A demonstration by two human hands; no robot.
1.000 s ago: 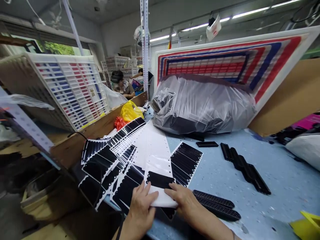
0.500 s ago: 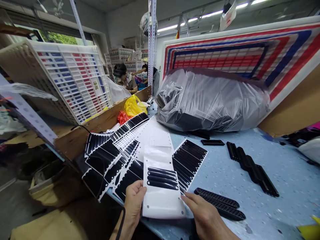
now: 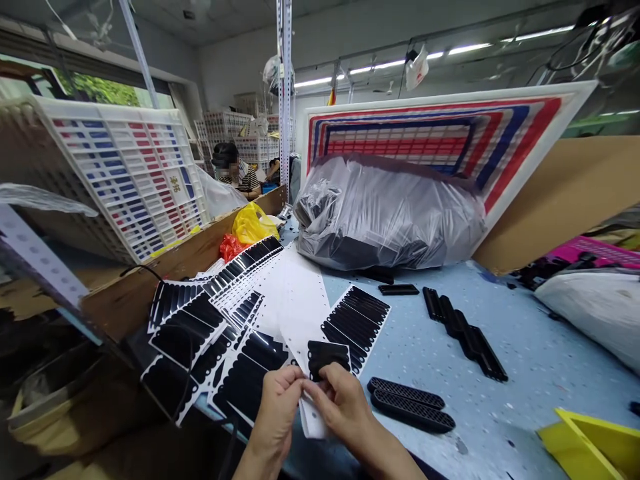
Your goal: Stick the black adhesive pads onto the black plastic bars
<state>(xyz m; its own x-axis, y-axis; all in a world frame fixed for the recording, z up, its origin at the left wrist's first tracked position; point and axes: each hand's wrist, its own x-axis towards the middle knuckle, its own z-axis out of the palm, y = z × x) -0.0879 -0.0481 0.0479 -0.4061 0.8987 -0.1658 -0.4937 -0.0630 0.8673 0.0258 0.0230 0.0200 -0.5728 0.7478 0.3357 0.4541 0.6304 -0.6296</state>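
Both hands are at a white backing sheet that bears a few long black stickers. My left hand pinches the sheet's left edge between thumb and fingers. My right hand is closed close beside it, thumb against the left fingertips, covering part of the stickers. The sheet's lower end bends down below the hands. Just behind lies another sheet of black stickers. To the right of my right hand are two black oblong pieces with a lattice pattern.
Overlapping sticker sheets lie at left, by a wooden ledge. A plastic-wrapped bundle sits behind, before a striped crate. Black ribbed pieces lie on the blue table. A yellow bin is front right.
My hands have come together from the sheet's two sides to its left edge. The sheet, flat before, is now bent. The view has turned right, bringing more of the yellow bin in.
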